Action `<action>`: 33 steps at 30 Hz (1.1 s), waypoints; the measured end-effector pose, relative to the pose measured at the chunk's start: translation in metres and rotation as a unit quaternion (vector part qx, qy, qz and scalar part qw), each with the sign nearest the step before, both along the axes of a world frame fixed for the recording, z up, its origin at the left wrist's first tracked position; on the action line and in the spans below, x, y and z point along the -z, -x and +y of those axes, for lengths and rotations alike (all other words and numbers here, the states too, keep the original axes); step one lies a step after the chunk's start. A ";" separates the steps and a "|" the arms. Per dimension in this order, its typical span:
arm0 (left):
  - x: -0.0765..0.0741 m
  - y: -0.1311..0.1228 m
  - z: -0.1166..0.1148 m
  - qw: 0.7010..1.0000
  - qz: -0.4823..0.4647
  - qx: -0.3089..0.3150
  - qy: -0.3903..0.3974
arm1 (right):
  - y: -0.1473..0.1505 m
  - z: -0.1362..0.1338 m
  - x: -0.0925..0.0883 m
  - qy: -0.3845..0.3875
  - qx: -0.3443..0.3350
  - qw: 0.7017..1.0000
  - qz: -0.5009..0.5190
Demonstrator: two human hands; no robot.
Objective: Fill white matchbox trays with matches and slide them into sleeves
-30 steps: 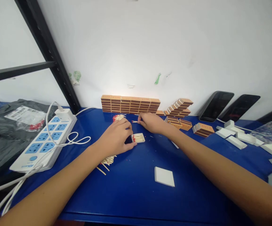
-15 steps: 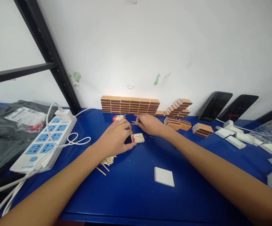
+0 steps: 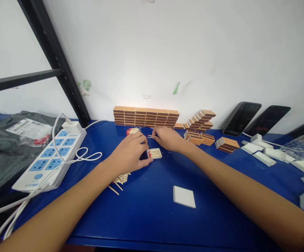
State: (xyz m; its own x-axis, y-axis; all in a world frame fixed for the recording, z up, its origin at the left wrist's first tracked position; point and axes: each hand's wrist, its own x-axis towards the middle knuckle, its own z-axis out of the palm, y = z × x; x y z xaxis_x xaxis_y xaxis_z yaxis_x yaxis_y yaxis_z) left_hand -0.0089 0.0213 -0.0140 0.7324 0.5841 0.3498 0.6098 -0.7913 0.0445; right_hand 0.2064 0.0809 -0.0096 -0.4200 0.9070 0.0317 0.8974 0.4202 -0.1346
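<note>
Right grip [image 3: 167, 138] at sideways matches [image 3: 150, 137], heads left.

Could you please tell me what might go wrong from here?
If the left hand tilts the small white rectangular tray it holds, red-tipped wooden matches could spill. The right hand, near the orange-and-brown wall of stacked matchboxes, might knock it. The staggered orange-and-brown matchbox pile could slide.

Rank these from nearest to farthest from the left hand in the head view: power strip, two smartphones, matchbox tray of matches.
1. Matchbox tray: at the left hand, by its fingertips, on its right.
2. Power strip: to the hand's left.
3. Two smartphones: far right, near the wall.
</note>
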 end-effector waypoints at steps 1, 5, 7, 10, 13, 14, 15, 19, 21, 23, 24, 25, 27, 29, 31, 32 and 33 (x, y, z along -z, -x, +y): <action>0.000 0.000 0.000 1.000 0.001 0.000 -0.001 | -0.001 0.000 0.001 -0.002 0.001 1.000 0.003; 0.000 0.000 0.000 1.000 0.002 0.000 -0.001 | -0.002 0.003 0.003 -0.008 -0.005 1.000 0.017; 0.000 0.000 0.000 1.000 0.004 -0.003 -0.001 | -0.001 0.004 0.004 -0.006 -0.007 1.000 0.017; 0.000 0.000 0.000 1.000 0.007 -0.005 0.001 | -0.002 0.001 0.003 -0.003 -0.010 1.000 0.016; 0.000 0.000 0.000 1.000 0.007 -0.005 0.002 | -0.005 -0.003 0.002 0.001 -0.012 1.000 0.015; 0.000 0.000 0.000 1.000 0.007 -0.005 0.002 | -0.007 -0.004 0.002 0.004 -0.013 1.000 0.013; 0.000 0.000 0.000 1.000 0.006 -0.004 0.002 | -0.008 -0.005 0.002 0.006 -0.014 1.000 0.012; 0.001 0.000 0.001 1.000 0.003 -0.001 -0.002 | -0.016 -0.002 0.004 -0.002 -0.018 1.000 0.025; 0.001 0.001 0.001 1.000 -0.002 0.002 -0.004 | -0.021 0.002 0.002 -0.014 -0.008 0.999 0.033; 0.002 0.001 0.001 1.000 -0.006 0.005 -0.004 | -0.026 0.006 0.000 -0.021 0.011 0.999 0.030; 0.002 0.001 0.001 1.000 -0.007 0.005 -0.004 | -0.028 0.008 -0.001 -0.022 0.019 0.999 0.024; 0.002 0.001 0.001 1.000 -0.007 0.004 -0.003 | -0.030 0.009 -0.001 -0.019 0.022 0.999 0.017; 0.001 0.001 0.001 1.000 -0.006 0.003 -0.002 | -0.033 0.010 -0.003 -0.008 0.016 1.000 0.009; 0.001 0.001 0.000 1.000 -0.003 0.002 -0.002 | -0.034 0.008 -0.003 0.008 0.005 1.000 0.008; 0.000 0.000 0.000 1.000 -0.001 0.003 -0.003 | -0.034 0.006 -0.003 0.028 -0.001 1.000 0.011; 0.000 0.000 0.001 1.000 -0.002 0.003 -0.003 | -0.034 0.004 -0.004 0.036 -0.002 0.999 0.012; 0.000 0.000 0.001 1.000 -0.002 0.004 -0.004 | -0.034 0.004 -0.004 0.042 -0.003 0.999 0.014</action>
